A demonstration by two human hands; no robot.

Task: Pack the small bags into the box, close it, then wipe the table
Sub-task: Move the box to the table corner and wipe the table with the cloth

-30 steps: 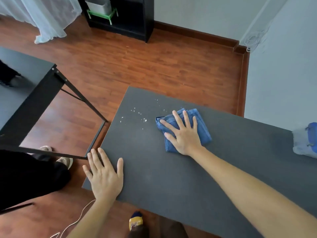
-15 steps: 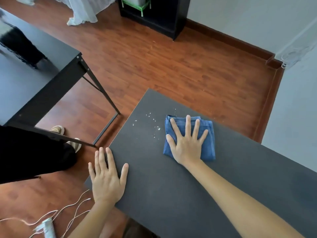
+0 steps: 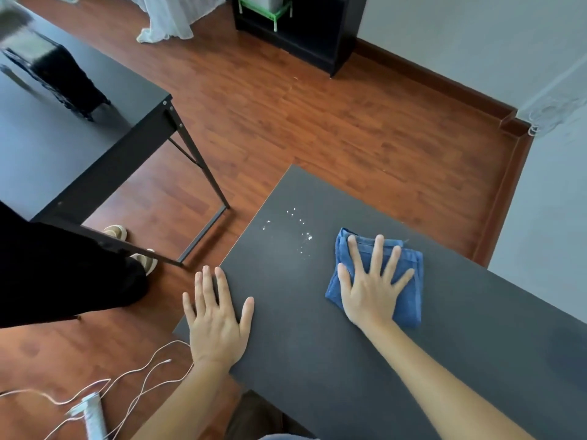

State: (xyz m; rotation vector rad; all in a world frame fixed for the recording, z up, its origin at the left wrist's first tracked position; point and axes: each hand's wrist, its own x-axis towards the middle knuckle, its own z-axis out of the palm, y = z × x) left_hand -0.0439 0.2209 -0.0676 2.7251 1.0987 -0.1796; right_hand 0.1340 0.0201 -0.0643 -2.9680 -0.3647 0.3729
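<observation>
A folded blue cloth [image 3: 411,281] lies on the dark grey table [image 3: 317,360]. My right hand [image 3: 370,287] presses flat on the cloth with its fingers spread. A scatter of white specks [image 3: 298,230] sits on the table just left of the cloth, near the far left corner. My left hand [image 3: 217,319] rests flat and empty on the table's near left corner, fingers apart. No box or small bags are in view.
A second black table [image 3: 63,147] stands to the left with a black object [image 3: 60,74] on it. A person in black trousers and sandals [image 3: 63,274] stands beside it. White cables [image 3: 127,376] lie on the wooden floor. A black shelf [image 3: 301,27] is at the back.
My right hand has turned the cloth and slid it slightly right, away from the white specks. My left hand stays on the corner. The view has swung left.
</observation>
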